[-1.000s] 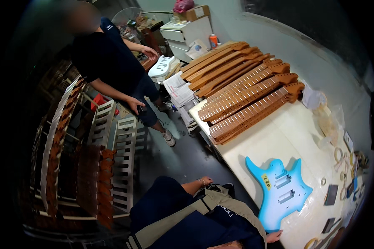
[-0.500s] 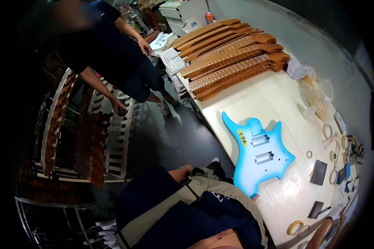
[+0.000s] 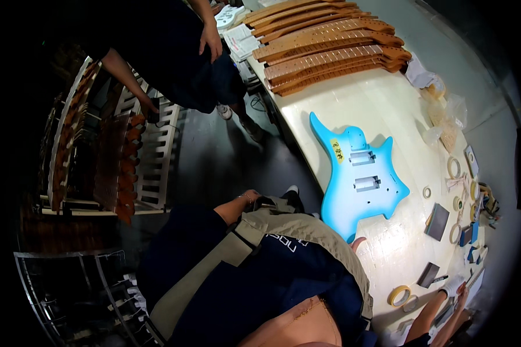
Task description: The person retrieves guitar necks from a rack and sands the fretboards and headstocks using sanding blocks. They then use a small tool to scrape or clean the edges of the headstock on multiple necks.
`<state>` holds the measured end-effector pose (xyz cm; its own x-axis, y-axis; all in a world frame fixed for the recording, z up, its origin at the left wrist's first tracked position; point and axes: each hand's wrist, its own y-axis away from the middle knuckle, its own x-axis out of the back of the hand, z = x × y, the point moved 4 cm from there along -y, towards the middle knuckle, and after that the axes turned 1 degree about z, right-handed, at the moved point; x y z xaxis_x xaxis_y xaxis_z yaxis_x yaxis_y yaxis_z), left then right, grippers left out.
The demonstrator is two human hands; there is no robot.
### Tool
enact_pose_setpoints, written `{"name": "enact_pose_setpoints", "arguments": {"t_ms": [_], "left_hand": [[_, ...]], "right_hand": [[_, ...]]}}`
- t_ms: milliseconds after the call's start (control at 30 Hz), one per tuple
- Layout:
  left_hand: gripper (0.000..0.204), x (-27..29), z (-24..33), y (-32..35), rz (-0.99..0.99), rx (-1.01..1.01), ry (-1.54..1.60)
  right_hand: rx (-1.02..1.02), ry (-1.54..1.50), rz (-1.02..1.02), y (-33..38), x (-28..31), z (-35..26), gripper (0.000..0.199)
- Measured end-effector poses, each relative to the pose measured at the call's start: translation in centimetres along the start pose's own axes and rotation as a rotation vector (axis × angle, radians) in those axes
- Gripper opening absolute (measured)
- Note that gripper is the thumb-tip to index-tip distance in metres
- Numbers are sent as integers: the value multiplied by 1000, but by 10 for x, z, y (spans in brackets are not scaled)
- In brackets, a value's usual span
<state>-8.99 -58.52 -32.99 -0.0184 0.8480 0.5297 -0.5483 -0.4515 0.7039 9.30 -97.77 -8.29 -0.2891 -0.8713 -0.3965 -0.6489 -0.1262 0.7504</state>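
Note:
A blue-to-white electric guitar body [image 3: 362, 199] lies flat on the pale worktable [image 3: 307, 130], a yellow label on its upper left part. At its lower tip, a small part of my right hand [image 3: 358, 243] shows beside the body's edge; my clothing hides the rest. Whether it grips the body I cannot tell. On the left, my left hand [image 3: 251, 195] is by the front of my beige apron [image 3: 278, 222], a bracelet at its wrist. The fingers of that hand are mostly hidden, and nothing held is visible.
Several wooden guitar necks [image 3: 330, 58] are stacked at the table's far end. Tape rolls [image 3: 399, 296] and dark sanding blocks [image 3: 437, 222] lie along the right. A co-worker stands beside racks [image 3: 156, 150] at the left; another person's hands [image 3: 460, 289] are at the lower right.
My view has tilted down, so the table and guitar body sit higher in the picture. The standing co-worker's legs have shifted, and the other person's arms show more. The guitar body stays put.

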Motion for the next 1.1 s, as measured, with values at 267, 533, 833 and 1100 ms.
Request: {"name": "enact_pose_setpoints", "arguments": {"t_ms": [267, 533, 833, 1100], "left_hand": [[41, -1, -13, 0, -13, 72, 202], [28, 31, 13, -4, 331, -159, 149], [41, 82, 263, 56, -257, -158, 1052], [52, 8, 367, 76, -640, -323, 1061]], "right_hand": [[100, 139, -100, -12, -10, 3, 62], [182, 220, -165, -35, 11, 6, 45], [185, 203, 28, 20, -28, -25, 52], [255, 383, -38, 27, -38, -34, 51]]}}
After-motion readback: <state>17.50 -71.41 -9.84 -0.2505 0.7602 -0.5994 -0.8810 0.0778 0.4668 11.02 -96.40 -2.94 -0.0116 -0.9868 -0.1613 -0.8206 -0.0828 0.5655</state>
